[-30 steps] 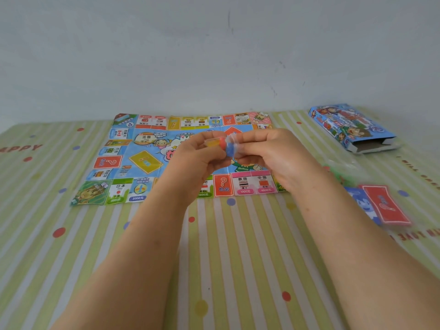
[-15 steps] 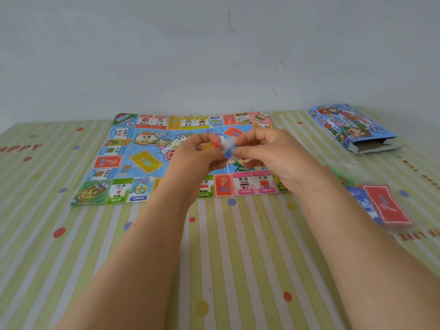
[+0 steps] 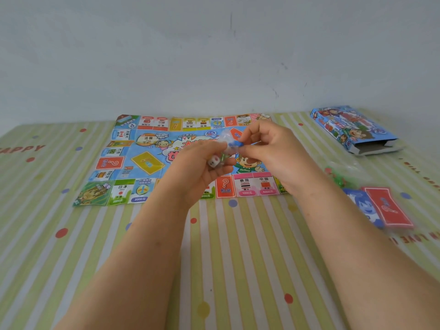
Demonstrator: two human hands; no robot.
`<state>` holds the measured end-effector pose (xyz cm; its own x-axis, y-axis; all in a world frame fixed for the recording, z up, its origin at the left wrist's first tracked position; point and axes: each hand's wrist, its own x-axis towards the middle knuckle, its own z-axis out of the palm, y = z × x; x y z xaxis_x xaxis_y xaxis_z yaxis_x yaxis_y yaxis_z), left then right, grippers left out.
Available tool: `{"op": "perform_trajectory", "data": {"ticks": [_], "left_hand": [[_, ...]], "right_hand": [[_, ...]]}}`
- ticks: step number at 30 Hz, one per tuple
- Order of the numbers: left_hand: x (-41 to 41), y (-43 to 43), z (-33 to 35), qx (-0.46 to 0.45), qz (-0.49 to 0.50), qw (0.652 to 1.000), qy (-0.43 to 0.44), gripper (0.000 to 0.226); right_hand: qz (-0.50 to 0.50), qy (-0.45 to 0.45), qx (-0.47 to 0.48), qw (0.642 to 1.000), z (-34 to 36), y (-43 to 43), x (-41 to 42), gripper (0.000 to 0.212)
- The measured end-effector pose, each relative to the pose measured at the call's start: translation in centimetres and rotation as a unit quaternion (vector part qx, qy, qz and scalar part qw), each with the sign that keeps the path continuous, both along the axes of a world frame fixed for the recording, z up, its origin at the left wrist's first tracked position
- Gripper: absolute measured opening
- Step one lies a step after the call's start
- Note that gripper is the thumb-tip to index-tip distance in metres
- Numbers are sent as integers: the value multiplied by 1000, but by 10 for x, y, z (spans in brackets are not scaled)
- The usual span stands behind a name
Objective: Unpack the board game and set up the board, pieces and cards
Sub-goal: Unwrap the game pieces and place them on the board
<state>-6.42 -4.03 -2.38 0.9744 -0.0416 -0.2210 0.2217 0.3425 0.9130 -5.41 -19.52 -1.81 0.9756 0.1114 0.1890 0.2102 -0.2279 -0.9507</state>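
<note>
The colourful paper game board (image 3: 147, 160) lies unfolded flat on the striped tablecloth. Above its middle, my left hand (image 3: 202, 167) holds a small clear plastic bag (image 3: 225, 139) with a white die (image 3: 213, 161) and a green piece showing in the palm. My right hand (image 3: 266, 153) pinches a blue game piece (image 3: 234, 144) at the bag's mouth. A red card stack (image 3: 385, 207) and a blue card stack (image 3: 359, 203) lie at the right.
The opened game box (image 3: 352, 132) lies at the back right by the wall. A clear bag with green and red pieces (image 3: 338, 176) sits between the box and the cards. The tablecloth (image 3: 238, 258) stretches toward me in front of the board.
My hands have drawn slightly apart. The left hand turned so the die shows in the palm, and the right hand has pulled the blue piece out at the bag's top.
</note>
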Motion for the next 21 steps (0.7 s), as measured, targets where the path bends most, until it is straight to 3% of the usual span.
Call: {"op": "perform_trajectory", "data": {"ticks": [5, 12, 14, 18, 21], "left_hand": [[-1, 0, 0, 20, -5, 1000, -22, 20], [-2, 0, -2, 44, -10, 999, -29, 12], [-2, -1, -2, 47, -14, 998, -32, 13], [-3, -1, -1, 63, -18, 997, -38, 22], [-4, -3, -2, 75, -24, 996, -43, 24]], "right_hand": [[-10, -33, -61, 998, -4, 1, 2, 18], [-17, -16, -54, 998, 1, 3, -2, 16], [-15, -13, -54, 998, 2, 4, -4, 6], [-26, -23, -52, 998, 2, 5, -7, 20], [-40, -28, -58, 997, 2, 4, -6, 16]]}}
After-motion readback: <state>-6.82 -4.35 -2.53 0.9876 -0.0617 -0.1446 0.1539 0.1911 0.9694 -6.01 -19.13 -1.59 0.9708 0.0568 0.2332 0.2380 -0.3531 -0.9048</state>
